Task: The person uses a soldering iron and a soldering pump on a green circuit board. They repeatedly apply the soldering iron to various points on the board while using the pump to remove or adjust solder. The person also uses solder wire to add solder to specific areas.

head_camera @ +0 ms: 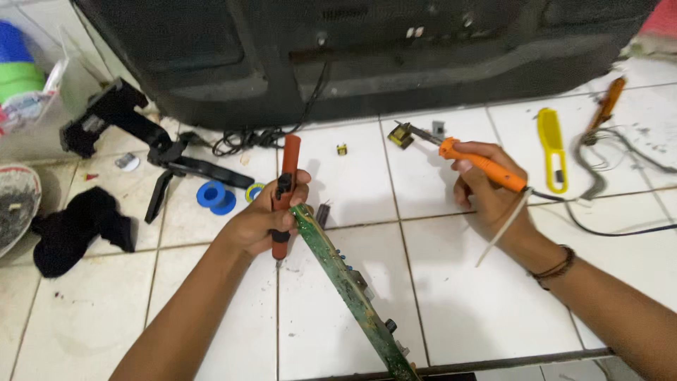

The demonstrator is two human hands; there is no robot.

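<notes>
Your left hand (264, 219) is clamped around two things at once: a red pen-shaped tool (285, 194) held upright, its dark tip pointing down toward the floor, and the top edge of a long green circuit board (349, 289). The board stands on edge and runs diagonally from your left fingers down toward the bottom of the view. It is narrow and strip-like, its green face worn and smeared with brownish patches, with small dark parts standing off one side near the lower end.

Your right hand (486, 194) is closed on the orange handle of a soldering iron (479, 164), held like a pen, well apart from the board. Its metal tip points up and left, ending close to a small yellow component (400, 135) lying on the white tiled floor (352, 176). The iron's cord trails off to the right behind your wrist, and a pale strip hangs from that hand.

Around you on the tiles lie a blue spool (215, 196), a black cloth (77, 229), a black bracket-like stand (134, 134), a yellow plastic tool (552, 148) and a brown-handled tool (608, 102). The dark back of a large appliance (367, 49) fills the top of the view.
</notes>
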